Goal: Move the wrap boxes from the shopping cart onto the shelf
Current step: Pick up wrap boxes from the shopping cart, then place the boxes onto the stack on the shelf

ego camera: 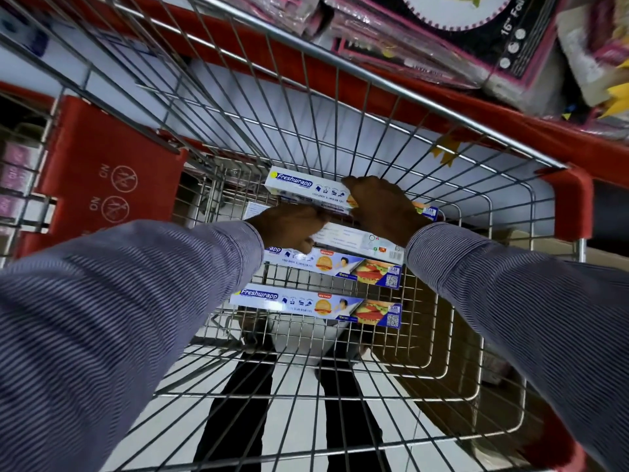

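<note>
Looking down into the shopping cart (343, 107), I see both my hands deep in the wire basket among the Freshwrapp foil boxes. My right hand (383, 207) lies over the top box (306, 190), fingers curled at its far edge. My left hand (292, 226) rests just beside it, touching the box with white back panel (354, 241) below. Two more boxes lie nearer me on the cart floor, one (340, 267) partly under my left hand, the other (316, 306) clear of both.

"Freshwrapp" on wrap boxes (308, 303)
</note>
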A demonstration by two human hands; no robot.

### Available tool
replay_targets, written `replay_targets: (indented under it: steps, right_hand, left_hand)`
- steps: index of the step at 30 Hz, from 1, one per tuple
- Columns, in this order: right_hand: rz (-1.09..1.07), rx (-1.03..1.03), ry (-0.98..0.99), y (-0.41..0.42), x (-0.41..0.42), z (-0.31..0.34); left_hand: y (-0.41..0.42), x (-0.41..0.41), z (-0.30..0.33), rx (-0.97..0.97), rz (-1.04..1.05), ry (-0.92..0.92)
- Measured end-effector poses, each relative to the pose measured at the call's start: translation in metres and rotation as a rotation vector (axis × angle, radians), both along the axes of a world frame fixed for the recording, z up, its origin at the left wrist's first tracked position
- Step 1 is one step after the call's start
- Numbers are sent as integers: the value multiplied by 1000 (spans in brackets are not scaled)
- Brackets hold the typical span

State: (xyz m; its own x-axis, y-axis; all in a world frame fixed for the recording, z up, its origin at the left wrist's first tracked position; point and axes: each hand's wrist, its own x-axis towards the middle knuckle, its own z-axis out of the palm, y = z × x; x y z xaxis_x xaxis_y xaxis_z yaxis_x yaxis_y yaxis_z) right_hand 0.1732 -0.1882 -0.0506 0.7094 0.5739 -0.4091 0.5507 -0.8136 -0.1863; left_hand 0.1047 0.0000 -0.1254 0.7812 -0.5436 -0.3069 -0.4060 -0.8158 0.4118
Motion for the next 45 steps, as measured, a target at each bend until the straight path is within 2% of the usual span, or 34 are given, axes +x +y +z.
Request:
replay_targets:
  steps: [3, 4, 7, 12, 19, 22, 25, 30, 36, 45]
  right_hand:
    - [-5, 5, 7, 1, -1, 7]
    - [-9, 14, 10, 1, -2, 11]
    - [-29, 75, 15, 0, -6, 37]
    - [-19, 177, 30, 2, -20, 119]
    - [67, 227, -47, 11, -8, 300]
    - [100, 278, -81, 14, 7, 389]
    - [166, 312, -198, 13, 16, 483]
    - [148, 316, -361, 4, 33, 583]
    - [98, 351, -461, -2, 84, 636]
    - [-44, 317, -415, 28, 183, 640]
  left_hand:
    - [-7, -7, 14, 38, 20, 73]
    - [-10, -11, 21, 44, 26, 20]
    - [-9, -23, 61, 22, 32, 16]
    - [7, -43, 161, -28, 35, -113]
    - [30, -39, 342, 20, 33, -287]
    - [37, -30, 427, -64, 37, -354]
    - [40, -18, 509, -70, 62, -421]
    - [34, 1, 607, -104, 118, -562]
    - [31, 48, 672, -113, 124, -571]
    - [36, 133, 694, 25, 155, -492]
